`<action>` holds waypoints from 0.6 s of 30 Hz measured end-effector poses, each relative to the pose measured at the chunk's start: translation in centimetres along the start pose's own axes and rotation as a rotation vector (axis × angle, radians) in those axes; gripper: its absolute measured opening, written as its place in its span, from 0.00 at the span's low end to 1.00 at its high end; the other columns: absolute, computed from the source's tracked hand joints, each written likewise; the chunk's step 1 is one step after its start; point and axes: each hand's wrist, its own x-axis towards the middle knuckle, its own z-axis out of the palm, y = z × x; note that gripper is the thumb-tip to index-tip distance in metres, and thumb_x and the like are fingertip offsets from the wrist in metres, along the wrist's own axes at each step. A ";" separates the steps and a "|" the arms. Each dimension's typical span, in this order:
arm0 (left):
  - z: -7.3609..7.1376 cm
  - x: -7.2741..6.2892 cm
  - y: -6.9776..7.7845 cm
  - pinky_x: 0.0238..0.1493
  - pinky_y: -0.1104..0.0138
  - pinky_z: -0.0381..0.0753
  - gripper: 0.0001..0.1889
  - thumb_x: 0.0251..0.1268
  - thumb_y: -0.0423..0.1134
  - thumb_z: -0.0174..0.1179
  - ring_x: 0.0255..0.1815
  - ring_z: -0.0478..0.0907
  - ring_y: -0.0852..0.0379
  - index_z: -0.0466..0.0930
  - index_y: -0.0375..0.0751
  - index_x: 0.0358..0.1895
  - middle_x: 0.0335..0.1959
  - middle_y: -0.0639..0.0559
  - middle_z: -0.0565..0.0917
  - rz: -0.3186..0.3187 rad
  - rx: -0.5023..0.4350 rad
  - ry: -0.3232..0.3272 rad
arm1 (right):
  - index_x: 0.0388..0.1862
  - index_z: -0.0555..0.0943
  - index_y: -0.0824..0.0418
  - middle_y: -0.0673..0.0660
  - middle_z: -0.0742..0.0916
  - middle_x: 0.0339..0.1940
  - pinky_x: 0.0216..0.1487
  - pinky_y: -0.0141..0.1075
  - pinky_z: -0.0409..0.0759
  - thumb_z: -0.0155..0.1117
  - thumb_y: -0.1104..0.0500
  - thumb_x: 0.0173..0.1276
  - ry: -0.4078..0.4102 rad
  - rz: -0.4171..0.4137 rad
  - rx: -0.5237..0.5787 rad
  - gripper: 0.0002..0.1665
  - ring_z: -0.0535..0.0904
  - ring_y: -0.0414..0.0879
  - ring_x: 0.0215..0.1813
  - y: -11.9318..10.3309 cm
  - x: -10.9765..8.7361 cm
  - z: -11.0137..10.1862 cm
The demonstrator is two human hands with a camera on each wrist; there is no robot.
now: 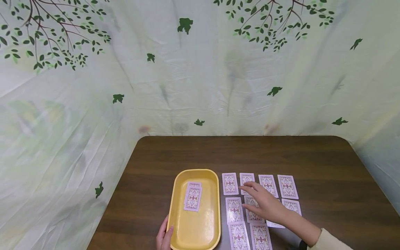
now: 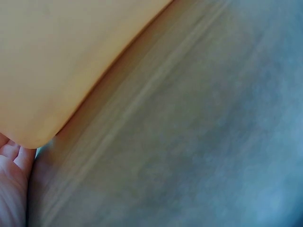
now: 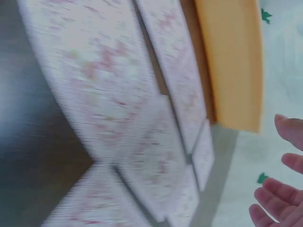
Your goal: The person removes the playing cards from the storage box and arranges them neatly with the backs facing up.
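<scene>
My left hand grips the left rim of a yellow tray, its thumb lying over the edge. In the left wrist view that hand shows at a corner of the tray. Two overlapping playing cards with pink patterned backs lie inside the tray. Over the rows of face-down playing cards to the right, my right hand reaches leftward, fingers loosely extended and holding nothing. It partly covers a middle-row card. The right wrist view has the right hand's fingers spread apart.
More patterned cards are laid out in rows right of the tray, some hidden beneath the right forearm. Brown wooden table surrounds them. A pale cloth printed with leaves hangs behind the table's far edge.
</scene>
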 end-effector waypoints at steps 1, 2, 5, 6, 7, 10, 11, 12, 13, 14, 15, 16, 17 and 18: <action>0.0 0.0 0.0 0.37 0.73 0.77 0.23 0.65 0.24 0.43 0.37 0.78 0.63 0.77 0.53 0.54 0.44 0.65 0.79 0.001 -0.004 -0.003 | 0.57 0.75 0.60 0.58 0.76 0.52 0.48 0.44 0.76 0.71 0.54 0.54 -0.009 0.005 0.001 0.31 0.73 0.50 0.53 -0.1 0.5 -0.1; 0.0 0.0 0.0 0.37 0.73 0.77 0.22 0.65 0.24 0.43 0.37 0.78 0.63 0.77 0.52 0.54 0.44 0.65 0.79 0.002 -0.003 -0.003 | 0.57 0.74 0.60 0.57 0.76 0.52 0.48 0.43 0.76 0.70 0.53 0.54 -0.018 0.011 -0.002 0.31 0.73 0.49 0.53 -0.1 1.0 -0.2; 0.0 0.0 0.0 0.37 0.73 0.77 0.21 0.66 0.24 0.44 0.38 0.78 0.63 0.77 0.48 0.55 0.44 0.64 0.79 0.001 0.001 -0.004 | 0.58 0.74 0.59 0.56 0.75 0.53 0.49 0.43 0.75 0.69 0.51 0.56 -0.038 0.021 -0.005 0.31 0.73 0.49 0.54 -0.4 2.3 -0.3; 0.0 0.0 0.1 0.37 0.73 0.77 0.21 0.66 0.25 0.44 0.38 0.78 0.63 0.76 0.47 0.55 0.44 0.64 0.79 0.002 -0.003 -0.005 | 0.58 0.74 0.59 0.56 0.75 0.53 0.50 0.43 0.75 0.68 0.50 0.57 -0.042 0.020 -0.005 0.31 0.73 0.49 0.54 -0.5 2.8 -0.3; 0.0 0.0 0.0 0.38 0.72 0.77 0.21 0.65 0.24 0.44 0.38 0.78 0.62 0.76 0.46 0.55 0.44 0.64 0.79 0.007 -0.005 -0.006 | 0.59 0.74 0.59 0.57 0.75 0.53 0.50 0.44 0.75 0.68 0.49 0.57 -0.048 0.022 -0.001 0.31 0.73 0.49 0.54 -0.6 3.2 -0.4; 0.0 0.0 0.0 0.38 0.73 0.77 0.22 0.65 0.24 0.43 0.38 0.78 0.63 0.77 0.49 0.55 0.44 0.63 0.80 0.020 -0.014 -0.016 | 0.59 0.73 0.59 0.57 0.75 0.54 0.51 0.45 0.74 0.67 0.49 0.58 -0.057 0.020 0.022 0.32 0.72 0.50 0.54 -1.2 4.4 -0.2; 0.0 0.0 -0.1 0.38 0.73 0.77 0.23 0.65 0.23 0.43 0.38 0.78 0.63 0.77 0.51 0.54 0.44 0.63 0.80 0.024 -0.016 -0.017 | 0.60 0.73 0.59 0.57 0.75 0.54 0.52 0.45 0.74 0.67 0.49 0.58 -0.061 0.018 0.032 0.32 0.72 0.50 0.54 -1.4 4.8 -0.1; -0.1 0.0 -0.1 0.38 0.73 0.77 0.23 0.65 0.23 0.43 0.38 0.77 0.63 0.77 0.52 0.53 0.44 0.63 0.80 0.028 -0.018 -0.016 | 0.60 0.73 0.59 0.57 0.75 0.54 0.52 0.44 0.73 0.67 0.49 0.58 -0.068 0.014 0.039 0.32 0.72 0.50 0.54 -1.6 5.1 0.0; -0.1 0.1 -0.1 0.38 0.73 0.77 0.23 0.65 0.23 0.43 0.39 0.77 0.63 0.77 0.52 0.54 0.44 0.63 0.79 0.035 -0.019 -0.020 | 0.60 0.73 0.58 0.57 0.75 0.54 0.53 0.44 0.73 0.67 0.48 0.58 -0.074 0.011 0.049 0.32 0.72 0.49 0.55 -1.8 5.5 0.1; -0.1 0.1 -0.1 0.38 0.73 0.77 0.24 0.65 0.23 0.43 0.39 0.77 0.63 0.77 0.53 0.54 0.44 0.63 0.79 0.035 -0.017 -0.020 | 0.60 0.73 0.58 0.56 0.75 0.54 0.53 0.44 0.72 0.67 0.48 0.58 -0.083 0.006 0.059 0.32 0.71 0.49 0.55 -2.1 5.9 0.3; -0.2 0.0 -0.1 0.38 0.73 0.77 0.23 0.65 0.23 0.43 0.39 0.77 0.63 0.77 0.53 0.54 0.44 0.64 0.79 0.034 -0.011 -0.018 | 0.60 0.73 0.58 0.56 0.75 0.54 0.54 0.43 0.72 0.67 0.48 0.58 -0.091 0.000 0.062 0.32 0.71 0.49 0.55 -2.4 6.2 0.5; -0.1 0.0 -0.1 0.38 0.73 0.77 0.23 0.65 0.23 0.43 0.39 0.77 0.63 0.77 0.52 0.54 0.44 0.64 0.80 0.031 -0.009 -0.016 | 0.60 0.73 0.58 0.56 0.75 0.54 0.53 0.43 0.73 0.67 0.48 0.58 -0.098 -0.009 0.061 0.32 0.71 0.48 0.55 -2.6 6.5 0.7; -0.1 0.0 -0.1 0.38 0.73 0.77 0.23 0.65 0.23 0.43 0.39 0.78 0.63 0.77 0.51 0.54 0.44 0.64 0.80 0.029 -0.007 -0.018 | 0.60 0.73 0.58 0.56 0.75 0.54 0.53 0.42 0.73 0.66 0.48 0.58 -0.106 -0.017 0.061 0.32 0.71 0.48 0.55 -2.8 6.8 0.9; -0.1 -0.1 -0.1 0.38 0.73 0.77 0.22 0.65 0.24 0.43 0.39 0.78 0.63 0.77 0.50 0.55 0.44 0.64 0.80 0.027 -0.005 -0.019 | 0.59 0.73 0.59 0.56 0.75 0.54 0.53 0.41 0.73 0.66 0.48 0.58 -0.115 -0.029 0.061 0.32 0.71 0.47 0.55 -3.1 7.1 1.1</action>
